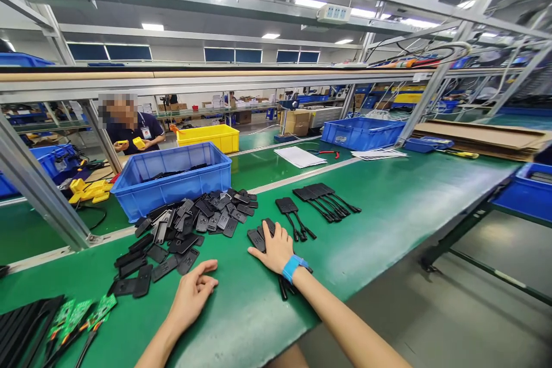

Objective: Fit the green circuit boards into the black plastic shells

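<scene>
My right hand (276,250), with a blue wristband, lies palm down on a few black plastic pieces with cables (257,238) on the green bench (388,213); its fingers press flat on them. My left hand (192,293) rests on the bench with fingers loosely curled and holds nothing. A heap of several black plastic shells (194,221) lies just beyond both hands. Two rows of finished black pieces with cables (321,198) lie to the right of the heap.
A blue bin (172,178) stands behind the heap. Green circuit boards with wires (77,316) lie at the lower left. A co-worker (129,126) across the bench holds yellow parts. A yellow bin (209,137), another blue bin (362,132) and papers (299,156) sit further back.
</scene>
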The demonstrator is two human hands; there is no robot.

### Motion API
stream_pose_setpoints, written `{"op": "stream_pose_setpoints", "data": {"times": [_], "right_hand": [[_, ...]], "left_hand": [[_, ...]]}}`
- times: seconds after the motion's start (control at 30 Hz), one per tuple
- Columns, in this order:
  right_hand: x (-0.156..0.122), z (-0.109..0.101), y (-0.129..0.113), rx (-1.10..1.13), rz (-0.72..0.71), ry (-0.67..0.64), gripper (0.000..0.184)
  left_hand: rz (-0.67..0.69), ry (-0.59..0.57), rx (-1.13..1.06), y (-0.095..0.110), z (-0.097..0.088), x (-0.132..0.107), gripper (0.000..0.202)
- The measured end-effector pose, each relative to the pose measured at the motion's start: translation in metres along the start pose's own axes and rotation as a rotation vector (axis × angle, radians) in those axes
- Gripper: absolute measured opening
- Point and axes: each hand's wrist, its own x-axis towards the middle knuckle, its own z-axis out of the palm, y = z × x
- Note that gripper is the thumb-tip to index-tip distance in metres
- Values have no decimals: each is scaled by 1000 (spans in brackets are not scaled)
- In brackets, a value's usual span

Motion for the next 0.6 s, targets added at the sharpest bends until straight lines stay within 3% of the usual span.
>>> {"op": "stream_pose_setpoints", "data": {"times": [0.1,0.2,0.33,0.43,0.6], "right_hand": [[-5,-9,-2,22,-14,32,87],[-8,-23,-4,46,-68,-31,89],[7,-47,15,63,-125,-167,83],[43,-69,57,48,-107,-235,75],[124,-97,156,-96,34,-205,79]], "left_hand": [[17,-7,64,-1,-1,0,39],[70,5,221,-3,-3,-1,38],[331,18,676,-9,0,-6,41],[542,-67,999,-17,6,-8,58],[747,-99,1318,-25,8,1,77]]}}
